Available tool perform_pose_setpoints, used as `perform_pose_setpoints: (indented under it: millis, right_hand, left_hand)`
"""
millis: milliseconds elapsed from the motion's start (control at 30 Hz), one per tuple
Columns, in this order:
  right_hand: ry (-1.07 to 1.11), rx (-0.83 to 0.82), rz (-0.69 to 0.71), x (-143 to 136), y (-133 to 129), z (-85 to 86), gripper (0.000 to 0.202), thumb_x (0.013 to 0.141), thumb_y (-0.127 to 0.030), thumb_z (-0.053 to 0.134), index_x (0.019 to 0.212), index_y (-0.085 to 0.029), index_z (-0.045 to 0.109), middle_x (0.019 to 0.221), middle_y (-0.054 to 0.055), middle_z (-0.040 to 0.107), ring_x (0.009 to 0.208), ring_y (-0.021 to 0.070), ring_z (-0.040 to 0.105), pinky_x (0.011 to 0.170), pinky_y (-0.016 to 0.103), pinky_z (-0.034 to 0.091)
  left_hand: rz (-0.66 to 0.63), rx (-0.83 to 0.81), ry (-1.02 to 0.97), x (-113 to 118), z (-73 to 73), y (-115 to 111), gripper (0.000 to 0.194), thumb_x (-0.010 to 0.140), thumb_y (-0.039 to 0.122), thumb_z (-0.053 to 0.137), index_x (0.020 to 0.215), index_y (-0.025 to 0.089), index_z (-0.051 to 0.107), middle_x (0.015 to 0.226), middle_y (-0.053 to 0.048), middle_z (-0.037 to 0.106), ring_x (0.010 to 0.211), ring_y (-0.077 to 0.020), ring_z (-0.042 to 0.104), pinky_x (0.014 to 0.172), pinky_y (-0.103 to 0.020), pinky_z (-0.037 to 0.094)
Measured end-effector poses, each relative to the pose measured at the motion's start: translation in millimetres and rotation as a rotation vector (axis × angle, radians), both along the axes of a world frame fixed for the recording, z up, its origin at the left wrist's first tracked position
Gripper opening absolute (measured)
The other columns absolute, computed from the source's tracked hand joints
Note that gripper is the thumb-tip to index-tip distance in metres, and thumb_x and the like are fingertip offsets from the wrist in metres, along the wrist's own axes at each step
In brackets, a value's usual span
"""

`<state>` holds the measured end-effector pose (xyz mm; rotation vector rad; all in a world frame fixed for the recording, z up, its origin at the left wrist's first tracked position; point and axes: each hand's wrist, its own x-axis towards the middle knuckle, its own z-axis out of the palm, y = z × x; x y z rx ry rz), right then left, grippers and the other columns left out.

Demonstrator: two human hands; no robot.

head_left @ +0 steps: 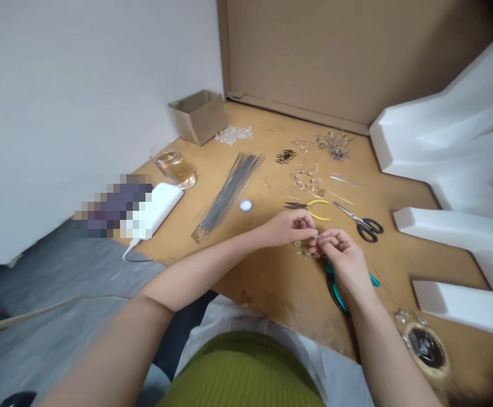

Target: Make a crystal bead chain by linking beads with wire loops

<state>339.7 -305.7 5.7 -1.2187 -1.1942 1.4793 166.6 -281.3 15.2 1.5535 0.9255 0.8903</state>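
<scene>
My left hand (287,228) and my right hand (347,257) meet over the table, fingertips pinched almost together. Between them is a thin wire with small clear beads (301,251), part of it hanging under the fingers. Its finer details are too small to make out. Just beyond my left hand lie yellow-handled pliers (308,207). Black-handled scissors (361,223) rest to the right of them. Green-handled pliers (335,291) lie under my right hand, partly hidden by it.
Grey wires (231,192) lie left of centre near a small white round lid (245,206). Clear beads (233,134), black loops (286,156) and tangled wire pieces (334,144) lie farther back. A glass of drink (176,167) stands left; white foam (436,226) borders the right.
</scene>
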Motion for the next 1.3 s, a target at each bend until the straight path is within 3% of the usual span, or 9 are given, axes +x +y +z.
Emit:
perform_pose_setpoints:
  millis: [100,333,467,600,733,833,1067,1200,1300]
  right_hand:
    - [-0.023,0.019,0.01,-2,-1,0.1,0.025,0.068,-0.035,0.072,0.081,-0.019,0.058,0.069,0.0,0.068,0.06,0.0117,0.064,0.061,0.024,0.05]
    - [-0.044,0.071,0.029,-2,-1,-0.6,0.022,0.071,-0.033,0.07,0.085,-0.02,0.061,0.072,0.0,0.068,0.062,0.0117,0.064,0.064,0.024,0.051]
    - [-0.026,0.097,0.026,-4,1,-3.3,0.023,0.068,-0.033,0.072,0.084,-0.021,0.06,0.069,-0.002,0.066,0.06,0.012,0.064,0.063,0.025,0.051]
    - [-0.063,0.095,-0.036,-6,0,-3.1,0.026,0.064,-0.033,0.075,0.082,-0.02,0.061,0.068,-0.002,0.066,0.059,0.0115,0.063,0.062,0.025,0.051]
    - [-0.058,0.052,-0.032,-8,-3,2.3,0.024,0.065,-0.032,0.075,0.082,-0.021,0.061,0.069,-0.001,0.067,0.06,0.0114,0.062,0.058,0.024,0.048]
    - [0.002,0.027,0.022,-8,-5,6.9,0.021,0.068,-0.032,0.071,0.083,-0.021,0.061,0.076,0.001,0.069,0.065,0.0126,0.063,0.066,0.027,0.05]
    - [0.181,-0.026,0.092,-2,-4,7.5,0.019,0.07,-0.026,0.068,0.087,-0.02,0.061,0.082,0.001,0.07,0.067,0.0115,0.063,0.071,0.028,0.048]
    - [0.178,-0.019,0.107,0,-4,6.0,0.019,0.072,-0.025,0.066,0.088,-0.02,0.061,0.083,0.001,0.069,0.069,0.0117,0.063,0.073,0.028,0.048]
    - [0.152,-0.022,0.093,0,-4,5.7,0.021,0.07,-0.027,0.067,0.088,-0.019,0.06,0.084,0.001,0.069,0.069,0.0114,0.063,0.074,0.029,0.048]
  left_hand:
    - [0.013,0.086,0.072,3,-8.5,1,0.018,0.073,0.027,0.063,0.082,0.014,0.055,0.07,0.002,0.055,0.06,-0.0059,0.049,0.058,-0.019,0.038]
    - [-0.077,0.077,-0.004,3,-14.3,2,0.018,0.078,0.023,0.057,0.093,0.013,0.053,0.069,0.002,0.058,0.058,-0.005,0.049,0.057,-0.018,0.038]
    - [-0.135,0.054,-0.034,2,-14.1,3,0.011,0.08,0.023,0.054,0.083,0.013,0.053,0.067,0.001,0.058,0.06,-0.0055,0.051,0.059,-0.019,0.04]
    - [-0.082,0.064,0.005,1,-12.3,3,0.006,0.075,0.016,0.056,0.076,0.012,0.052,0.066,0.003,0.056,0.06,-0.005,0.05,0.059,-0.018,0.039]
    - [-0.117,-0.074,-0.015,0,-9.6,5,0.003,0.076,0.012,0.052,0.073,0.012,0.05,0.065,0.002,0.056,0.059,-0.0055,0.052,0.059,-0.019,0.041]
    - [-0.123,-0.198,-0.079,-2,-8.1,5,0.003,0.077,0.015,0.052,0.075,0.013,0.049,0.064,0.001,0.058,0.058,-0.0068,0.055,0.058,-0.021,0.042]
    - [-0.107,-0.327,-0.165,-9,-5.9,6,0.02,0.074,0.031,0.061,0.078,0.013,0.052,0.071,0.0,0.062,0.055,-0.0064,0.056,0.054,-0.02,0.039]
    - [-0.096,-0.401,-0.179,-7,-6.6,6,0.025,0.072,0.034,0.065,0.078,0.013,0.052,0.074,-0.001,0.065,0.054,-0.0076,0.058,0.055,-0.022,0.042]
    - [-0.059,-0.364,-0.155,-4,-3.7,4,0.025,0.072,0.034,0.064,0.079,0.013,0.052,0.073,-0.001,0.065,0.056,-0.0076,0.058,0.057,-0.022,0.043]
